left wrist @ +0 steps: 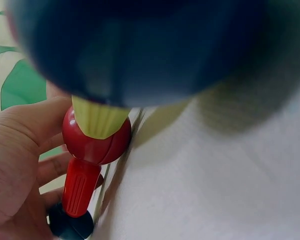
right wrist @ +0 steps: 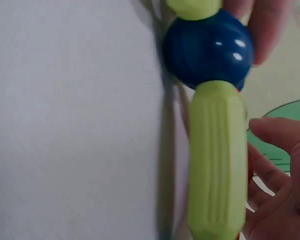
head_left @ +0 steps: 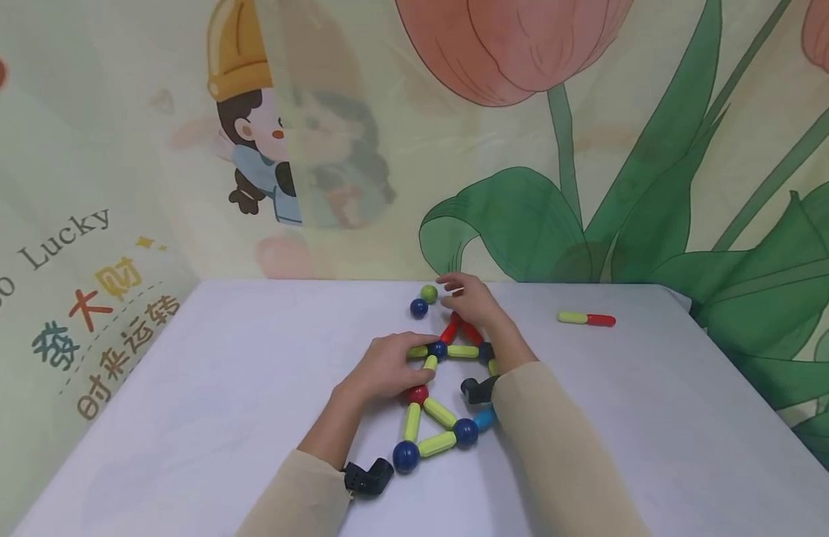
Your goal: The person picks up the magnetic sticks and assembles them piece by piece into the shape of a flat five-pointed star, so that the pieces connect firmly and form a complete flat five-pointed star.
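Note:
On the white table lies a frame of ball-and-rod building toy pieces, with yellow-green rods [head_left: 437,444], blue balls [head_left: 465,432], a red ball [head_left: 417,394] and a blue rod [head_left: 484,419]. My left hand [head_left: 381,364] grips the frame's left side, thumb and forefinger about a short yellow-green rod [head_left: 431,363] between a blue ball [head_left: 438,349] and the red ball. Over the far tip, where two red rods [head_left: 449,329] meet, hovers my right hand [head_left: 478,304] with loose fingers. Its fingertips are beside a green ball [head_left: 429,293]. The right forearm hides part of the frame's right side.
A loose blue ball [head_left: 419,308] sits against the green one near the table's far edge. To the right lie a yellow-green rod [head_left: 572,318] and a red rod [head_left: 601,320], end to end. A printed cloth backdrop [head_left: 361,253] stands behind the table.

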Available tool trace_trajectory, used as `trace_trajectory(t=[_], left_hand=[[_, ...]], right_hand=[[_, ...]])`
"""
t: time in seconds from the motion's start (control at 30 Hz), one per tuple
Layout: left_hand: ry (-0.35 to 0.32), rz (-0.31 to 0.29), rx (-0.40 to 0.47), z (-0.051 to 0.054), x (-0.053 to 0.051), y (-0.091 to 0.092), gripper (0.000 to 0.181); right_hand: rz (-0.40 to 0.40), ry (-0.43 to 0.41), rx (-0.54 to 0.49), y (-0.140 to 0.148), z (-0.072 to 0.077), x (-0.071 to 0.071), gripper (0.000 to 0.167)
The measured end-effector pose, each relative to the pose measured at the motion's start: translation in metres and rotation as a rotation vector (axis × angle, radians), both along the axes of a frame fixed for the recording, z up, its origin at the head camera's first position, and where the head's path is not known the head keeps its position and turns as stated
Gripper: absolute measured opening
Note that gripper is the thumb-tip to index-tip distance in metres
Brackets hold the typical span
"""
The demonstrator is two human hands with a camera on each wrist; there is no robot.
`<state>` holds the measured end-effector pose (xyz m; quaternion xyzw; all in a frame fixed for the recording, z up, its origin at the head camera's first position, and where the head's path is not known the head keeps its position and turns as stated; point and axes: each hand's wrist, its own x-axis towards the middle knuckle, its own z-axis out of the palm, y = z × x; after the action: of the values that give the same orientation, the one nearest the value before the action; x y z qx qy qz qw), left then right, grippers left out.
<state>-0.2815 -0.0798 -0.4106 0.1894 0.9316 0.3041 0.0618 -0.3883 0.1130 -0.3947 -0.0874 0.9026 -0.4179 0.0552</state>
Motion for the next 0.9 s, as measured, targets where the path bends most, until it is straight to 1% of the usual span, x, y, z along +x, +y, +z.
trace_trajectory(t=[0.1,0.23,0.33,0.43,0.53,0.67,0.77,0.83,0.9], left_hand=[[0.002,-0.001,0.001,-0.0006,0.0006,-0.0004,0.056],[0.008,0.0,0.005,-0.002,0.0014,-0.0013,0.056],[0.014,-0.003,0.012,-0.0024,0.001,-0.0008,0.056],[0.023,-0.014,0.016,-0.0023,0.0002,0.0005,0.055],[0.029,-0.02,0.01,-0.0022,-0.0004,0.0015,0.055],[0.036,-0.018,0.003,-0.002,-0.0012,0.0016,0.055],[0.029,-0.007,0.005,-0.0008,-0.001,0.0015,0.055],[0.021,0.001,0.002,0.0002,-0.0003,0.0011,0.055],[0.011,0.008,-0.004,0.0008,0.0004,0.0003,0.055]], right_hand=[[0.032,-0.022,0.065,-0.0049,-0.0041,-0.0028,0.053],[0.058,-0.01,0.176,-0.0102,-0.0057,-0.0052,0.058],[0.013,0.024,0.219,-0.0106,-0.0054,-0.0057,0.054],[-0.062,0.047,0.219,-0.0098,-0.0061,-0.0055,0.052],[-0.088,0.052,0.234,-0.0095,-0.007,-0.0048,0.05],[-0.114,0.073,0.301,-0.0096,-0.0067,-0.0039,0.044],[-0.154,0.08,0.272,-0.0081,-0.0061,-0.0026,0.042],[-0.176,0.064,0.187,-0.0068,-0.0058,-0.0008,0.042],[-0.194,0.038,0.069,-0.0053,-0.0035,0.0021,0.043]])
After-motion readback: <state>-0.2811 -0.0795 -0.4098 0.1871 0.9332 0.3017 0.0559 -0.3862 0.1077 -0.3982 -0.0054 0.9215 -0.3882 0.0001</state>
